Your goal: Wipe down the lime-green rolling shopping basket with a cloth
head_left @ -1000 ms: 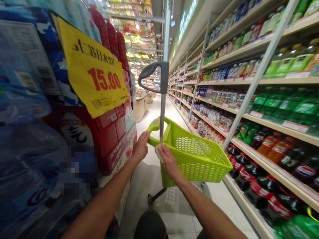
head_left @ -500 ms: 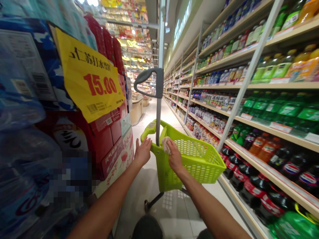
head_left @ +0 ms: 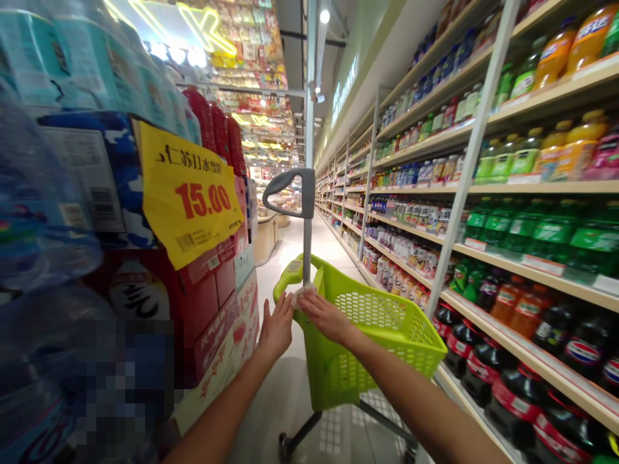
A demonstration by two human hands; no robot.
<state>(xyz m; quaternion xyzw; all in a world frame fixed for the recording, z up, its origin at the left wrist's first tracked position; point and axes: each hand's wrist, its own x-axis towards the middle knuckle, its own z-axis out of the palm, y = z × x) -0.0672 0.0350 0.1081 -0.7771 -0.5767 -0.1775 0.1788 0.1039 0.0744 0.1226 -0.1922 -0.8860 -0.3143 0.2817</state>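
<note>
A lime-green shopping basket [head_left: 358,309] on a wheeled frame stands in front of me, with a grey upright pole [head_left: 308,258] rising at its near end. A dark grey loop handle [head_left: 293,193] sits on that pole. My right hand [head_left: 326,316] presses a crumpled white wipe [head_left: 304,295] against the basket's near rim, by the foot of the pole. Beside it, my left hand [head_left: 276,328] rests its outstretched fingers at the rim's left corner, thumb apart. The fingertips of both hands are close together. Whatever the wipe covers is hidden.
Drink shelves [head_left: 464,241] run along the right side, with cola bottles [head_left: 512,386] at the bottom. On the left, stacked drink cartons [head_left: 193,322] stand close, bearing a yellow price sign [head_left: 188,193]. A tiled aisle [head_left: 329,238] leads ahead between them.
My right hand has moved left along the rim with the wipe, from the right of the pole to its foot, near my left hand. The view has tilted up slightly.
</note>
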